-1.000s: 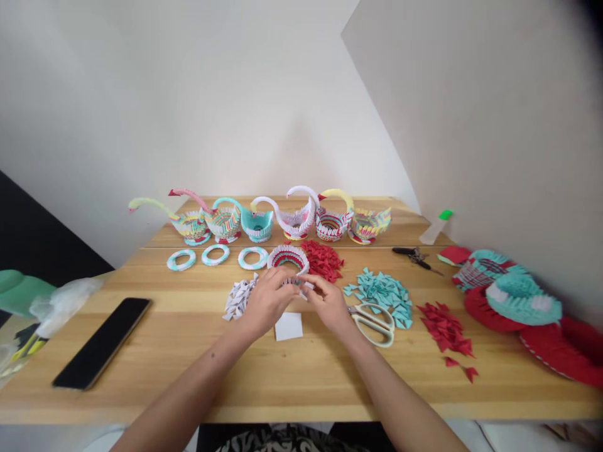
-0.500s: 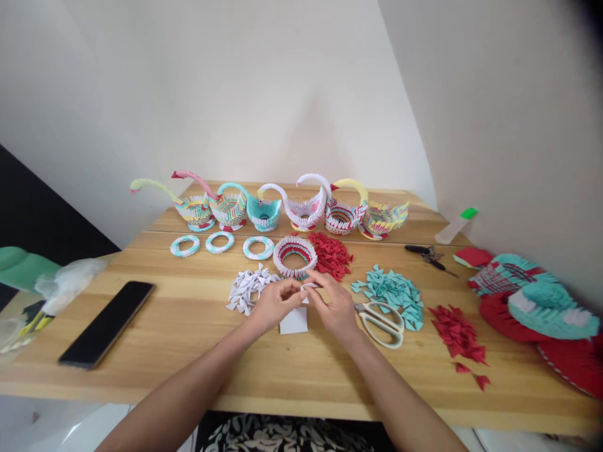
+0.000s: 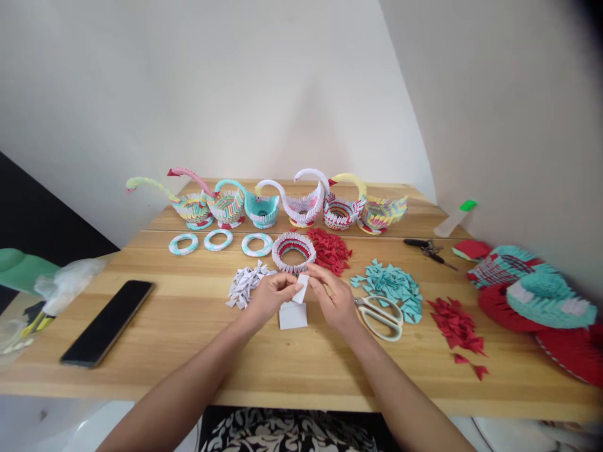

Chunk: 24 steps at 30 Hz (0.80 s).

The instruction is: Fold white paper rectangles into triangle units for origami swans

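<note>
Between my fingertips is a small white folded paper point(image 3: 302, 289), held up at a slant above the table. My left hand point(image 3: 274, 295) pinches its left side with thumb and forefinger. My right hand point(image 3: 331, 296) has its fingers closed at the right edge. Just below lies a stack of white paper slips point(image 3: 293, 316). Behind my hands stands a round ring of folded pieces point(image 3: 294, 252) in white, red and teal. A pile of white folded triangles point(image 3: 244, 284) is beside my left hand, and white-handled scissors point(image 3: 382, 318) lie beside my right wrist.
Several folded-paper swans point(image 3: 262, 211) line the back. Three teal-and-white rings point(image 3: 218, 240) lie in front of them. Red pieces point(image 3: 330, 250) and teal pieces point(image 3: 393, 285) are heaped nearby. A phone point(image 3: 107, 323) lies left; a glue bottle point(image 3: 456, 218) and red paper models point(image 3: 504, 311) are right.
The white paper has turned from lying nearly flat to a slanted, more upright position between my fingers. Both hands stay close together; the view has shifted slightly.
</note>
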Tool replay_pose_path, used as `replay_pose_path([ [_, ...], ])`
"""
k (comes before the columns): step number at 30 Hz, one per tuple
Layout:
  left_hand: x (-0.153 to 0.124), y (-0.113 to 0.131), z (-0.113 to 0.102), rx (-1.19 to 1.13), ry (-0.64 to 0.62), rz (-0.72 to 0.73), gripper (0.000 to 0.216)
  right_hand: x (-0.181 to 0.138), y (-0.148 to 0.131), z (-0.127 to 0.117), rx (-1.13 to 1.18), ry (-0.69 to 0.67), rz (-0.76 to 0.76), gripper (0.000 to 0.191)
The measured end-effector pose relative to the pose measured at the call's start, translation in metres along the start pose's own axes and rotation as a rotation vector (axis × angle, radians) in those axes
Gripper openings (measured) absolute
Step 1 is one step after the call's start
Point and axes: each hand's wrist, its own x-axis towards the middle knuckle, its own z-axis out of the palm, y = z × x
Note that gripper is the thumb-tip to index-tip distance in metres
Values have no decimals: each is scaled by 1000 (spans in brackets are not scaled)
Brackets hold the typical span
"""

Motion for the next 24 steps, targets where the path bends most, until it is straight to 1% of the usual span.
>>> replay_pose_path([
  [3, 2, 0, -2, -156, 61, -26, 35, 0, 2, 0, -23, 46, -24, 26],
  [5, 4, -2, -3, -289, 86, -39, 37, 0, 5, 1, -67, 42, -64, 21],
  [8, 6, -6, -2, -450, 88, -74, 39, 0, 7, 4, -137, 8, -174, 20],
  [11, 6, -13, 0, -489, 79, -77, 37, 0, 6, 5, -162, -58, -326, 26],
  [13, 6, -16, 1, -476, 77, -75, 36, 1, 5, 5, -172, -102, -400, 28],
  [15, 5, -16, 2, -437, 83, -75, 36, 2, 5, 4, -177, -114, -417, 24],
  [19, 3, -9, 1, -236, 107, -34, 36, 4, 6, 1, -142, -49, -356, 14],
  [21, 2, -6, 1, -138, 116, -13, 36, 4, 6, 0, -122, -16, -323, 12],
  [24, 1, -4, 0, -57, 127, 3, 34, 5, 6, 0, -106, -3, -262, 11],
])
